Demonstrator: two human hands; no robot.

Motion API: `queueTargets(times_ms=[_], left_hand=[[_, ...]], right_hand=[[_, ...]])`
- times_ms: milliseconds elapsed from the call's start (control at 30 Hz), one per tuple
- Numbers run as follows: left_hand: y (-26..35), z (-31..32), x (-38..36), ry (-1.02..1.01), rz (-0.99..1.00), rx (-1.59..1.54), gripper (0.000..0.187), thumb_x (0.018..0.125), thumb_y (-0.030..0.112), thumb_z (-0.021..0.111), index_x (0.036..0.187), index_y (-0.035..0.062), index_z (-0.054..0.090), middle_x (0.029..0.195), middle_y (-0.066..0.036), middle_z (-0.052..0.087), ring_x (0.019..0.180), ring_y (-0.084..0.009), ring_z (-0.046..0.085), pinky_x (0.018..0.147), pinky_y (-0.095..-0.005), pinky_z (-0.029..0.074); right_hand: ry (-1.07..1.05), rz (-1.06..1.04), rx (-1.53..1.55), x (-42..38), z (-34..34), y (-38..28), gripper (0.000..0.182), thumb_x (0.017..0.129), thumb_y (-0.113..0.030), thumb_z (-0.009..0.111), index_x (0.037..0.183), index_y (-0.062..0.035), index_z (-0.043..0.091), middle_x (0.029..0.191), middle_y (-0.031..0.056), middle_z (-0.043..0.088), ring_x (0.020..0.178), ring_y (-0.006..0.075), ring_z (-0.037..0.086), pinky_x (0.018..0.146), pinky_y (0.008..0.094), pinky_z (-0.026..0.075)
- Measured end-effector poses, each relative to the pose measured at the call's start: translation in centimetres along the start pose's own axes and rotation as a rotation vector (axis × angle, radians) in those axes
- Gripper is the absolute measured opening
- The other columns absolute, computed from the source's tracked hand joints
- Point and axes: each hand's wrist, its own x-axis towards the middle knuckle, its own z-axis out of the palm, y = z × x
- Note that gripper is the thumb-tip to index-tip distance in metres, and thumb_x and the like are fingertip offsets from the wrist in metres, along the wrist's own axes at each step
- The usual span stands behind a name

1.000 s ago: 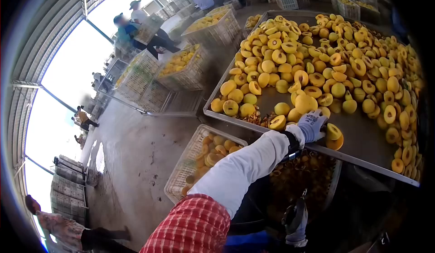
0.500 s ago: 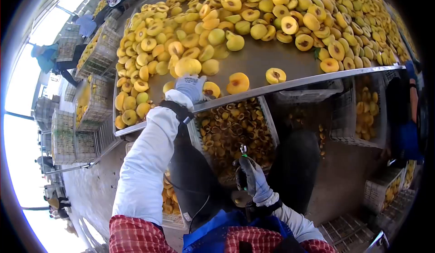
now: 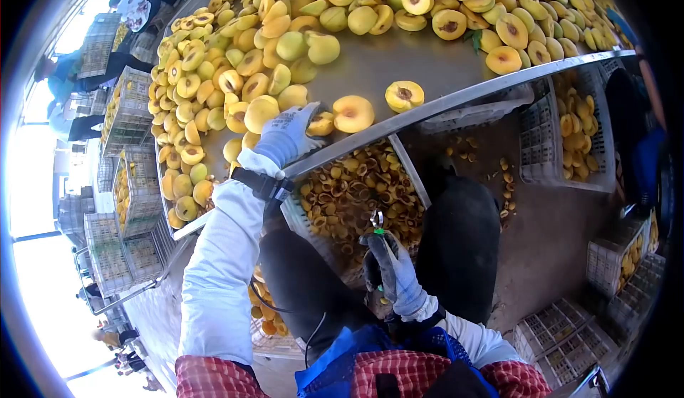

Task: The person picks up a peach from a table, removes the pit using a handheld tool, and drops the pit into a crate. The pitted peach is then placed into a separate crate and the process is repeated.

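Note:
My left hand (image 3: 287, 136), in a grey-white glove, reaches to the near edge of the metal table (image 3: 370, 66). Its fingers and thumb close on either side of a peach half (image 3: 322, 123). Just right of it lie another cut-side-up peach half (image 3: 353, 114) and one with its brown centre showing (image 3: 405, 96). Low over my lap, my gloved right hand (image 3: 397, 273) is wrapped round a pitting tool (image 3: 377, 221) with a looped metal tip and a green band. The tool's handle is mostly hidden by the fingers.
Halved peaches (image 3: 285, 13) are heaped over the table behind a raised metal rim (image 3: 463, 101). Below, between my knees, a crate (image 3: 413, 173) holds brown-centred scraps. Peach-filled crates (image 3: 588, 177) stand right; stacked crates (image 3: 117, 252) and other people are left.
My left hand has shifted slightly from the larger peach half to the small one at the rim and closed round it. The view has tilted downward; my right hand keeps the tool.

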Motion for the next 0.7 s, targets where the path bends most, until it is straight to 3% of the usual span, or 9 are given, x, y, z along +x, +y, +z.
queueTargets(times_ms=[100,167,300,367,433,533,567,633,700], left_hand=[[2.6,-0.9,-2.7,0.287,0.038,-0.099,0.063,0.071,0.032,0.073,0.127,0.0159,0.049,0.106,-0.011,0.059,0.098,-0.0291,0.059,0.081,-0.0363,0.049],[6.4,-3.4,-6.4,0.401,0.155,-0.360,0.055,0.067,0.015,0.074,0.119,0.0108,0.056,0.098,-0.009,0.057,0.082,-0.0256,0.061,0.070,-0.0322,0.050],[9.5,-2.5,-13.1,0.079,0.404,-0.793,0.055,0.062,-0.002,0.074,0.114,0.0043,0.055,0.106,-0.014,0.054,0.100,-0.0298,0.057,0.084,-0.0341,0.047],[10.7,-0.3,-15.0,0.052,0.427,-0.869,0.062,0.063,-0.004,0.075,0.120,0.0019,0.050,0.112,-0.014,0.052,0.104,-0.0290,0.056,0.088,-0.0353,0.046],[10.9,1.7,-17.4,0.127,0.213,-1.009,0.079,0.071,0.006,0.077,0.136,0.0031,0.033,0.128,-0.011,0.046,0.118,-0.0241,0.048,0.100,-0.0348,0.038],[13.8,2.6,-19.7,0.183,0.056,-1.897,0.094,0.074,0.018,0.076,0.145,0.0049,0.016,0.138,-0.012,0.037,0.128,-0.0264,0.038,0.107,-0.0370,0.030],[15.5,2.3,-20.0,0.246,0.105,-2.069,0.086,0.080,0.022,0.071,0.145,0.0043,0.018,0.136,-0.011,0.039,0.126,-0.0255,0.040,0.106,-0.0359,0.031],[15.5,4.2,-20.2,0.477,0.029,-1.821,0.074,0.086,0.028,0.064,0.143,0.0029,0.023,0.133,-0.011,0.041,0.121,-0.0221,0.043,0.103,-0.0339,0.034],[16.4,4.8,-20.0,0.744,-0.307,-1.513,0.041,0.096,0.029,0.049,0.124,0.0002,0.050,0.112,-0.009,0.056,0.103,-0.0158,0.052,0.092,-0.0287,0.042]], right_hand=[[0.017,-0.057,0.053,-0.3,0.1,-1.1,0.034,0.095,-0.036,0.052,0.104,-0.0034,0.055,0.057,0.0009,0.051,0.040,0.0096,0.044,0.036,0.0229,0.035],[0.026,-0.073,0.129,-1.0,0.3,-2.6,0.035,0.095,-0.036,0.050,0.106,-0.0022,0.052,0.058,0.0019,0.051,0.039,0.0093,0.044,0.036,0.0215,0.035],[-0.199,-0.157,0.056,-1.5,0.5,-3.8,0.042,0.093,-0.039,0.053,0.110,-0.0004,0.052,0.064,0.0012,0.053,0.045,0.0063,0.045,0.040,0.0184,0.033],[-0.274,-0.039,0.049,-2.7,2.1,-5.2,0.039,0.090,-0.034,0.060,0.110,-0.0014,0.051,0.067,0.0016,0.054,0.047,0.0064,0.045,0.041,0.0184,0.033],[-0.284,-0.079,0.002,-3.1,2.3,-4.8,0.037,0.088,-0.030,0.062,0.110,-0.0021,0.051,0.069,0.0019,0.055,0.047,0.0068,0.045,0.041,0.0182,0.033],[-0.195,-0.132,0.105,-3.9,3.2,-3.4,0.030,0.086,-0.020,0.066,0.107,-0.0044,0.051,0.073,0.0023,0.057,0.050,0.0078,0.050,0.043,0.0180,0.037],[-0.152,-0.181,0.104,-4.2,3.6,-3.0,0.028,0.086,-0.018,0.066,0.107,-0.0049,0.051,0.074,0.0024,0.057,0.051,0.0079,0.051,0.043,0.0180,0.037],[-0.177,-0.265,-0.013,-4.0,3.1,-1.4,0.025,0.086,-0.012,0.065,0.106,-0.0049,0.051,0.076,0.0022,0.058,0.060,0.0101,0.056,0.050,0.0226,0.043],[-0.248,-0.421,-0.179,-3.6,3.0,0.3,0.024,0.086,-0.012,0.064,0.105,-0.0039,0.051,0.075,0.0037,0.058,0.064,0.0119,0.058,0.054,0.0266,0.045]])
